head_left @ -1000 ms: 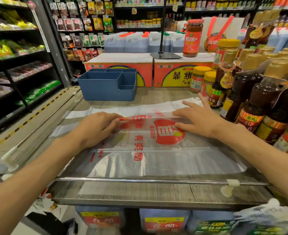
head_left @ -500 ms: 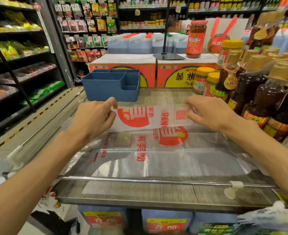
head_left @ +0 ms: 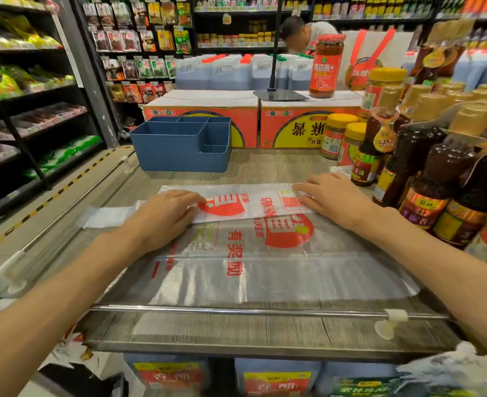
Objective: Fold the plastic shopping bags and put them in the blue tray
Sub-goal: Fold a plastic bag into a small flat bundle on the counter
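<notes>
While both hands press flat, fingers together, on the folded far edge of the plastic bag (head_left: 253, 253) spread on the wooden counter (head_left: 265, 167), the blue tray (head_left: 179, 150) stands beyond the left hand (head_left: 165, 216); sauce bottles (head_left: 425, 179) crowd beside the right hand (head_left: 334, 199).

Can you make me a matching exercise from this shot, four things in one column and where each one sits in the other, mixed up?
Things:
1. blue tray
2. folded plastic bag
3. tall red sauce jar
4. dark sauce bottles

Places:
A. standing on top of the orange cartons at the back
B. on the right side of the shelf top
C. under both hands, left hand and right hand lying on it
D. at the far left of the shelf top, in front of the cartons, nothing visible inside

Pairs: 1-D, 2-C, 3-A, 4-B
</notes>
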